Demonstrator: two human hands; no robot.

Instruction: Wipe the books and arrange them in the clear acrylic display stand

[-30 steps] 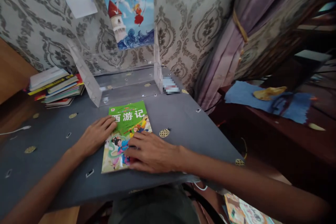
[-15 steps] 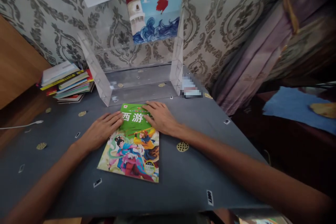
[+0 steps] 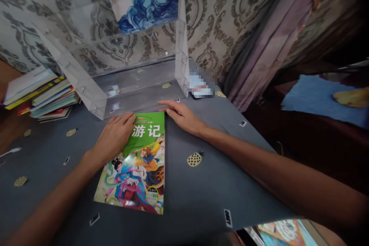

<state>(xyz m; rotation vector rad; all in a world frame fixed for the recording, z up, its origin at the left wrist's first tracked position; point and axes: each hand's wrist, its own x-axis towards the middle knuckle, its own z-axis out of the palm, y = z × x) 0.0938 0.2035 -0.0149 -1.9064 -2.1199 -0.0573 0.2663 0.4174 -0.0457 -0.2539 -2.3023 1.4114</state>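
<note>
A picture book [image 3: 135, 177] with a green top and colourful cartoon figures lies flat, cover up, on the grey patterned tablecloth [image 3: 184, 192]. My left hand [image 3: 117, 132] rests flat over the book's upper left part, hiding some of its title. Just off the book's upper right corner is my right hand [image 3: 183, 117], its index finger stretched out to the left and the other fingers loosely bent. Nothing shows in that hand. Beyond the book stands a clear acrylic rack [image 3: 96, 98] with transparent side panels and several levels.
Several stacked books [image 3: 53, 94] lean left of the rack. A partly blurred flat item [image 3: 200, 88] lies right of it. A white cable end [image 3: 11, 152] is at far left. A purple curtain [image 3: 268, 42] hangs right, and colourful printed items [image 3: 288, 232] show below the table edge.
My right hand has come off the book's cover to its right, uncovering the last title character. My left hand stays on the book. The view has shifted right and closer.
</note>
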